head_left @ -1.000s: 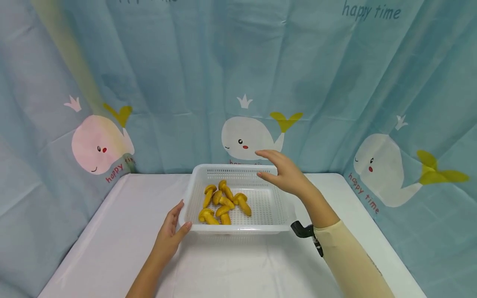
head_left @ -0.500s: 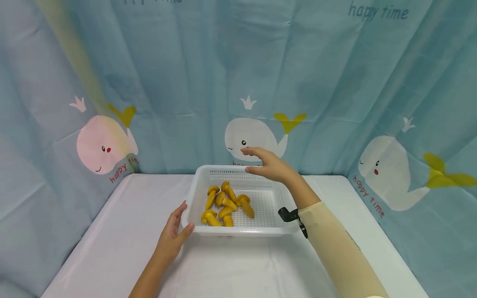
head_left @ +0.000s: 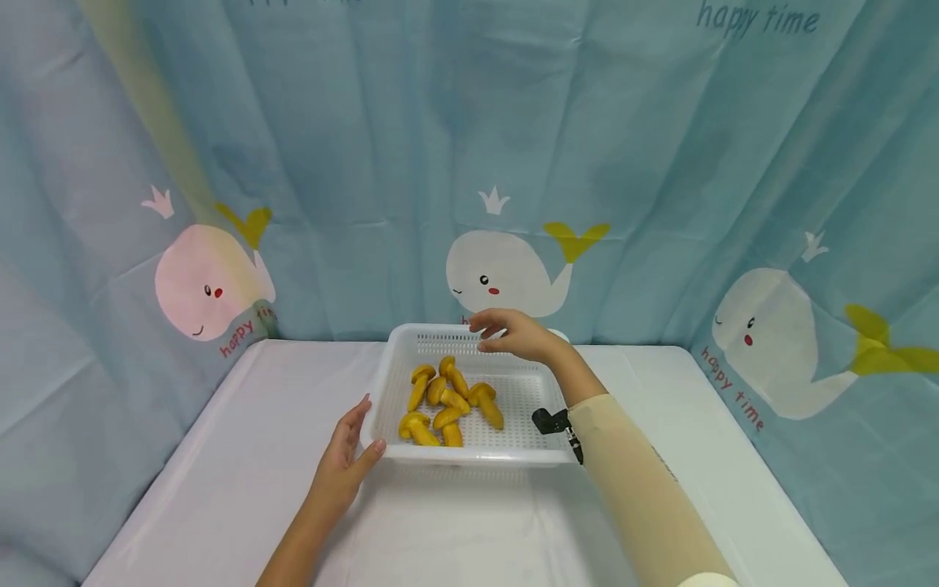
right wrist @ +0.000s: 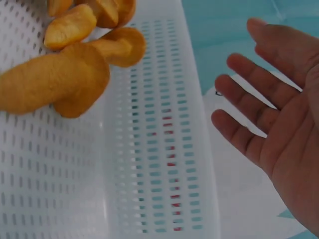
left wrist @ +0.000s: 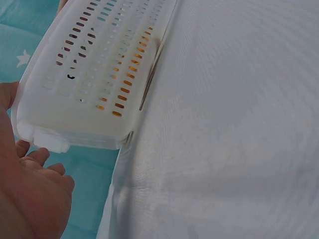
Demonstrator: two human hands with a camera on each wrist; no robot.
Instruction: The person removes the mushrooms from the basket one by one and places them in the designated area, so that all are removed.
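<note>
A white slotted plastic basket (head_left: 517, 456) sits toward the back of the table, with several yellow-brown mushrooms (head_left: 487, 405) lying mostly in its left half. My left hand (head_left: 343, 456) is at its near left corner, the thumb touching the rim and the fingers extended along the left side. In the left wrist view, some fingertips (left wrist: 41, 155) are beside a small tab under the rim. Over the far right part of the basket is my right hand (head_left: 513, 333), fingers loosely bent. In the right wrist view, that palm (right wrist: 294, 129) bears nothing and is apart from the mushrooms.
A white cloth (head_left: 469, 530) covers the table. Blue curtains (head_left: 367, 163) printed with whales hang behind it and along both sides. A black strap mount (head_left: 553, 422) sits on my right wrist by the beige sleeve (head_left: 638, 489), above the basket's right end.
My right hand has moved left and then dropped toward the basket's far rim, its fingers bending a little more. My left hand stays at the corner. The view has shifted slightly.
</note>
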